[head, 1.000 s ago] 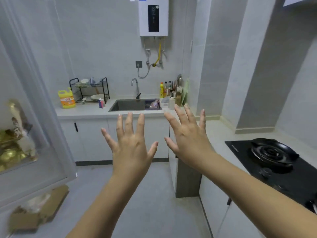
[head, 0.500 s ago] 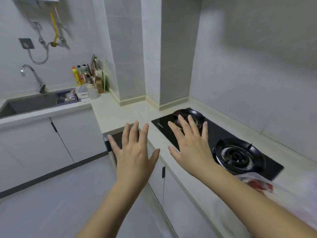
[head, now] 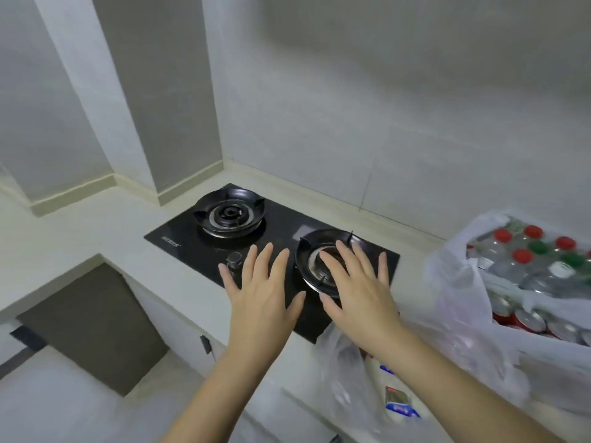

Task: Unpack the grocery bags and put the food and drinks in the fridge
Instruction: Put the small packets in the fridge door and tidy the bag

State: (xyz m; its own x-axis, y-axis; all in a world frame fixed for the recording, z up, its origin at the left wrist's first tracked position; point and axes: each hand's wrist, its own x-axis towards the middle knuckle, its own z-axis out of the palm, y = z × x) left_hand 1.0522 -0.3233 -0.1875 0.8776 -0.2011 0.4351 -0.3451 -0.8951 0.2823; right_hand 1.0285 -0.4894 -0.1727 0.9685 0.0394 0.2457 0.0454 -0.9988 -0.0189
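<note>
Left hand (head: pixel 262 302): empty, fingers spread wide, above black glass two-burner gas hob (head: pixel 188 247).
Right hand (head: pixel 358 289): empty, fingers spread wide, over the hob's right burner.
Large translucent plastic grocery bag (head: pixel 454 276): on pale table (head: pixel 96 225), right of hob; red- and green-capped clear bottles (head: pixel 524 255) inside.
Smaller translucent plastic bag (head: pixel 348 372): beneath right forearm, at table edge.

The right grip (head: pixel 358 282) covers much of the nearer burner (head: pixel 305 266). The big bag (head: pixel 454 282) on the table (head: pixel 80 225) runs off the right edge, its bottles (head: pixel 524 255) smeared and the cans (head: pixel 527 319) below half veiled by film. The smaller bag (head: pixel 345 378) slips under the forearm. Its packets (head: pixel 398 402) are too blurred to read, as is the hob's lettering (head: pixel 171 246).
</note>
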